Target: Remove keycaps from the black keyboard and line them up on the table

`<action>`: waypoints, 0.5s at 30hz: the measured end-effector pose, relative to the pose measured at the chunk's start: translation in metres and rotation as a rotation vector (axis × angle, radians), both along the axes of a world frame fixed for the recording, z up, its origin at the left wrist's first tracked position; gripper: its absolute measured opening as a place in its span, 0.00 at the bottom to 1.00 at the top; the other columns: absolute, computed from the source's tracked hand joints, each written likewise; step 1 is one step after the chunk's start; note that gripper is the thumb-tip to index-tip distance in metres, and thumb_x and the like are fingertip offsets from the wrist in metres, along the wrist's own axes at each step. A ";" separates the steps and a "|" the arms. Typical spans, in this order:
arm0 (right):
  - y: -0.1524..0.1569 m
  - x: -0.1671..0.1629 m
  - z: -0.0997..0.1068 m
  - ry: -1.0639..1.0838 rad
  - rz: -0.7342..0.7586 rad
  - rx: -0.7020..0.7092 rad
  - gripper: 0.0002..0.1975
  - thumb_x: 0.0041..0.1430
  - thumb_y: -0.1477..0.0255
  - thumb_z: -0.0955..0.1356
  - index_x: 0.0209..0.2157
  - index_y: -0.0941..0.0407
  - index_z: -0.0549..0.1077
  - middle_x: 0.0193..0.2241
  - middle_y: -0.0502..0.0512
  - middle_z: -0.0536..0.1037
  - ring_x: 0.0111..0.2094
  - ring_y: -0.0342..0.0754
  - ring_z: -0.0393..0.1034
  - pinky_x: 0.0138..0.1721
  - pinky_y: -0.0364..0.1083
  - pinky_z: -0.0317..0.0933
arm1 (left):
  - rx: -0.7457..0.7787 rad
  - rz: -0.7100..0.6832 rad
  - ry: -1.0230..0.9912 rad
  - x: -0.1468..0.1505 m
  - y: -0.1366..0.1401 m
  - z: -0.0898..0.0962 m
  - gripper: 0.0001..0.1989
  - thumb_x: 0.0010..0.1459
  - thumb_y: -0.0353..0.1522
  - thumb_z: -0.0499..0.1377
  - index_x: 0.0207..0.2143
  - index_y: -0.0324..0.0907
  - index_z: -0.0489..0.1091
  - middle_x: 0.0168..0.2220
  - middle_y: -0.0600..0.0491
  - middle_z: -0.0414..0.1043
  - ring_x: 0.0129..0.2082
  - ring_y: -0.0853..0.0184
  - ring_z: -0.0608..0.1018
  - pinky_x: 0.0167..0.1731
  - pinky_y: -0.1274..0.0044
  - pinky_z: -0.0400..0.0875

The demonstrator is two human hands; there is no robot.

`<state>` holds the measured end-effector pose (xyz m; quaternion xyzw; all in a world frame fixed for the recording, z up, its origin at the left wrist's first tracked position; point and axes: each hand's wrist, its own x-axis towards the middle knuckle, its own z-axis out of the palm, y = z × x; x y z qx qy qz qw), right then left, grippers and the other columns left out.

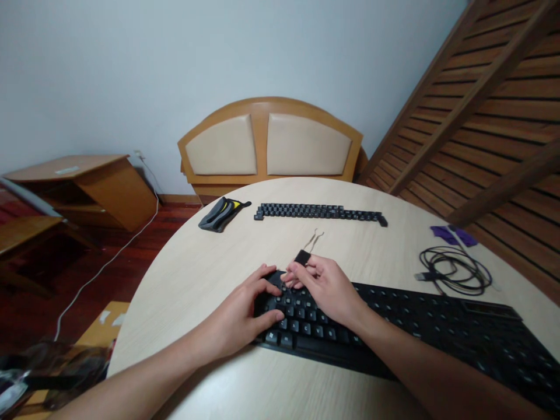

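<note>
A black keyboard (306, 344) lies at a slant across the near part of the round table. My left hand (245, 309) grips its left end, the thumb and curled fingers apart on the keys and the upper edge. Over the upper left keys, my right hand (330, 286) is closed on a wire keycap puller (303, 256) with a black handle. Two thin wire prongs stick out from the far end of the puller. Its lower end, near the keys, is mostly hidden by my fingers.
Loose black keycaps (301, 211) stand in rows at the back of the table (210, 280). A grey and black pouch (223, 214) with yellow lies to their left. At the right are a coiled black USB cable (457, 271) and a purple cloth (452, 235).
</note>
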<state>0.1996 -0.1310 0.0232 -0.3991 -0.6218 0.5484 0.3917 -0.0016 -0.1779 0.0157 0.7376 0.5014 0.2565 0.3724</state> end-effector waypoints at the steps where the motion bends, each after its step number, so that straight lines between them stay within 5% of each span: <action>1: 0.002 0.001 -0.001 0.009 -0.043 0.004 0.22 0.58 0.52 0.68 0.34 0.59 0.74 0.31 0.59 0.82 0.33 0.49 0.78 0.37 0.48 0.72 | 0.003 -0.003 -0.008 0.000 0.000 0.000 0.08 0.56 0.34 0.63 0.40 0.46 0.72 0.67 0.48 0.54 0.67 0.55 0.56 0.65 0.57 0.49; 8: 0.012 0.004 -0.003 -0.005 -0.140 -0.009 0.25 0.56 0.49 0.67 0.34 0.59 0.72 0.31 0.61 0.82 0.32 0.49 0.78 0.36 0.48 0.72 | -0.031 -0.018 -0.070 0.002 0.006 0.012 0.03 0.56 0.34 0.62 0.34 0.45 0.74 0.63 0.50 0.61 0.65 0.54 0.60 0.65 0.56 0.49; 12: 0.013 0.002 -0.004 -0.017 -0.124 -0.016 0.24 0.57 0.50 0.67 0.34 0.59 0.72 0.31 0.60 0.81 0.31 0.48 0.77 0.36 0.47 0.72 | 0.046 0.025 -0.121 0.000 0.015 0.013 0.03 0.57 0.33 0.61 0.34 0.45 0.73 0.48 0.49 0.75 0.60 0.57 0.67 0.62 0.58 0.55; 15: 0.014 0.001 -0.004 -0.019 -0.122 -0.031 0.22 0.58 0.52 0.67 0.33 0.59 0.72 0.31 0.60 0.81 0.30 0.47 0.77 0.36 0.47 0.72 | 0.087 0.109 -0.097 -0.004 0.024 0.010 0.05 0.59 0.34 0.61 0.38 0.44 0.73 0.44 0.49 0.77 0.54 0.57 0.73 0.57 0.60 0.63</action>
